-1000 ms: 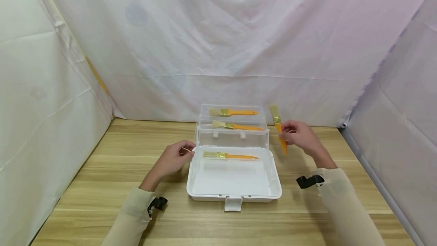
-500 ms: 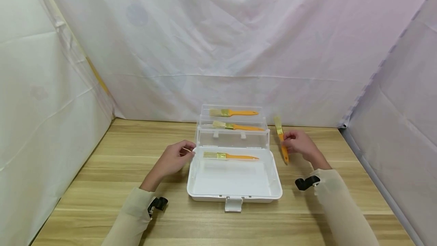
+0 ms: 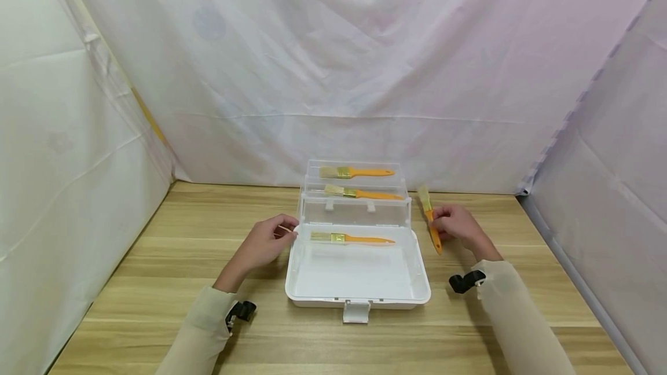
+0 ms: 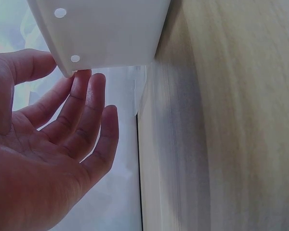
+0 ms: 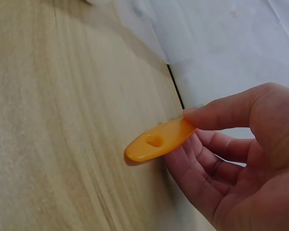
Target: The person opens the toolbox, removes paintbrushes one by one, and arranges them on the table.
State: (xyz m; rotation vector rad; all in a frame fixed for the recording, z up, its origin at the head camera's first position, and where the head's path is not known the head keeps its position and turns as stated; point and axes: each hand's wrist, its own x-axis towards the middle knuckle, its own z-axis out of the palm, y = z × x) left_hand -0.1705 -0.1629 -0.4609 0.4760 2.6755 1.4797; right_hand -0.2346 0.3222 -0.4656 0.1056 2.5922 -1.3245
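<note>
Nearest, pale sleeves (image 3: pixel 200 323) reach over the wooden counter (image 3: pixel 333 349). A white latch (image 3: pixel 356 312) hangs at the front of the open white box (image 3: pixel 359 276), which sits on the counter. One brush (image 3: pixel 365 239) lies crosswise toward the back of the box. At the rear left corner, the left hand (image 3: pixel 267 241) pinches the rim between thumb and fingers. Just right of the box, the right hand (image 3: pixel 460 227) pinches an orange-handled paintbrush (image 3: pixel 429 214), bristles pointing away; whether it touches the counter I cannot tell. Behind, two more brushes (image 3: pixel 372 172) lie in clear trays (image 3: pixel 350 213), one above the other, before a white cloth (image 3: pixel 333 68).
</note>
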